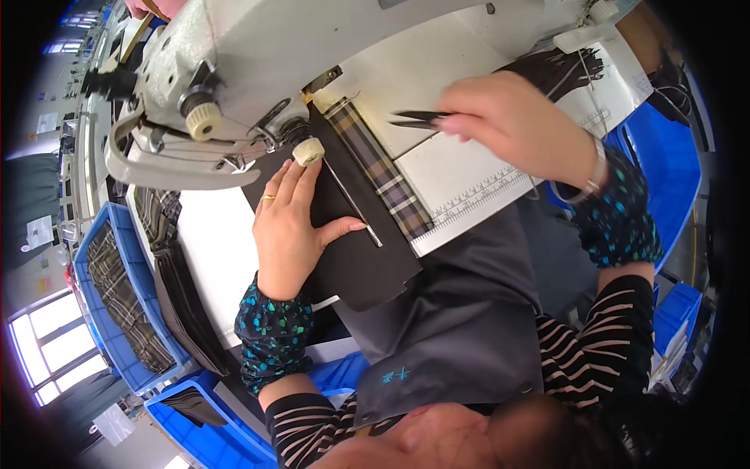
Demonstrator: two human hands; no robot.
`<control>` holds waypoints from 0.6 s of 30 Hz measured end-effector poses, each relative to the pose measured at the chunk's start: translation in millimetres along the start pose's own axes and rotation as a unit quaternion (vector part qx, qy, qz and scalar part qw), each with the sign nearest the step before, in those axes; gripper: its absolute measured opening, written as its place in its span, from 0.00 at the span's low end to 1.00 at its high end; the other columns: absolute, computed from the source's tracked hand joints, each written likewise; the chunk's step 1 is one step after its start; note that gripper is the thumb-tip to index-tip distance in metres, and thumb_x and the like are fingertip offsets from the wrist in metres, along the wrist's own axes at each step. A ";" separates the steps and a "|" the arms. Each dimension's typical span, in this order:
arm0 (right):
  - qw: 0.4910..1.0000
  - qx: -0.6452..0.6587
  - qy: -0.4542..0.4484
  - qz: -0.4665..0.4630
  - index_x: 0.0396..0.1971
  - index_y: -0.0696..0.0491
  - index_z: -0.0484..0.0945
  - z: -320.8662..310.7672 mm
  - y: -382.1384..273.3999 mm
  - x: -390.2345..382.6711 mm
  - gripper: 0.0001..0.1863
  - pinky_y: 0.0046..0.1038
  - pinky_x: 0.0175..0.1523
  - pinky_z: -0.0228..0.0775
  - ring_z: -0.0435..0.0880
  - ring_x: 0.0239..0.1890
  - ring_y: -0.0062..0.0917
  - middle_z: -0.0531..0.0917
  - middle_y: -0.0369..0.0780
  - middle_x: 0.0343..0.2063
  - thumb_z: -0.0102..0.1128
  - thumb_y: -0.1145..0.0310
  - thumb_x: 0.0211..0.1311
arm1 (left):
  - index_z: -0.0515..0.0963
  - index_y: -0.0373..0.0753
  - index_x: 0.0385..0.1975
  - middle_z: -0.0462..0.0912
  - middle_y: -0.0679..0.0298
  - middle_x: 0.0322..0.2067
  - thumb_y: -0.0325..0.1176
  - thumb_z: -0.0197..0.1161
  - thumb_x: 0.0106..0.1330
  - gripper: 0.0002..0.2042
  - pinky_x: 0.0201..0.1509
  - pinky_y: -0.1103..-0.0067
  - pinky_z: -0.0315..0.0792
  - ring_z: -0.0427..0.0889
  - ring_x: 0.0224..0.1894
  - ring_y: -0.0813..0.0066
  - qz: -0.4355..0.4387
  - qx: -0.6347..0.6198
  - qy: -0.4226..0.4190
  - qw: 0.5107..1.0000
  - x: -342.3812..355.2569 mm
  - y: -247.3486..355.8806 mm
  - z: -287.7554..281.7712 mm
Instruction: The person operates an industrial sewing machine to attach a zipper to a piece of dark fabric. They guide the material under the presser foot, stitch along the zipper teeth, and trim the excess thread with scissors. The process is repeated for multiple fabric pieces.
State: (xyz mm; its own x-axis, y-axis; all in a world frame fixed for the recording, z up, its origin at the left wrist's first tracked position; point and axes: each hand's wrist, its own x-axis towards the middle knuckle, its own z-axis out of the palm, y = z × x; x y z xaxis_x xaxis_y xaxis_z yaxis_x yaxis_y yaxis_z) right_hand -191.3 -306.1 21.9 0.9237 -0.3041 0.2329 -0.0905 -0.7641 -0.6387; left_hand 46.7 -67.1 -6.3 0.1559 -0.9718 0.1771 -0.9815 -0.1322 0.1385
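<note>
My left hand (289,223) lies on a dark brown panel (367,270) of fabric or leather, under the head of a sewing machine (195,70). Its fingers are stretched toward the needle area, and the thumb is spread out beside a narrow silvery strip (361,211) that looks like a zipper. Along the panel's right side runs a strip of plaid fabric (379,168). Held above the white machine bed, my right hand (519,129) grips black tweezers (418,119), their points facing left. The machine head hides the needle.
Printed rulers (488,191) mark the bed's near edge. A bundle of dark strips (558,70) lies at the back right. Blue bins stand at the left, one with plaid pieces (125,289), and another blue bin (676,164) stands at the right. Folded dark pieces (187,301) hang at the bed's left.
</note>
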 end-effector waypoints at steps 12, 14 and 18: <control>0.988 0.135 -0.034 0.067 0.42 0.62 0.81 79.1 25.1 102.8 0.16 0.38 0.44 0.77 0.87 0.37 0.40 0.88 0.47 0.35 0.67 0.65 0.63 | 0.76 0.35 0.67 0.78 0.57 0.69 0.66 0.74 0.44 0.51 0.63 0.63 0.77 0.81 0.59 0.49 -0.003 0.030 -0.030 0.999 1.7 4.3 -2.7; 0.981 0.183 -0.007 0.056 0.41 0.62 0.82 83.9 28.0 100.1 0.14 0.37 0.44 0.78 0.88 0.37 0.38 0.89 0.47 0.36 0.68 0.67 0.61 | 0.76 0.34 0.67 0.77 0.57 0.70 0.67 0.74 0.44 0.52 0.64 0.63 0.76 0.82 0.62 0.50 0.005 0.034 -0.036 0.999 2.2 3.7 -2.3; 0.971 0.230 0.047 0.039 0.33 0.60 0.83 97.8 31.6 98.4 0.10 0.39 0.43 0.78 0.88 0.35 0.41 0.87 0.48 0.30 0.67 0.72 0.52 | 0.76 0.34 0.66 0.79 0.55 0.68 0.68 0.75 0.42 0.53 0.66 0.62 0.76 0.78 0.69 0.50 -0.010 0.035 -0.054 0.998 4.8 6.7 -5.3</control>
State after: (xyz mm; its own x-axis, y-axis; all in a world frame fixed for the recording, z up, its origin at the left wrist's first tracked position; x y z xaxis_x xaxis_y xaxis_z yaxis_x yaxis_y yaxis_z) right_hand -66.9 -304.6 -47.1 0.8810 -0.4173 0.2228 0.0371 -0.4085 -0.9120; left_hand 41.5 -71.6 0.6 0.1660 -0.9838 0.0680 -0.9843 -0.1611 0.0718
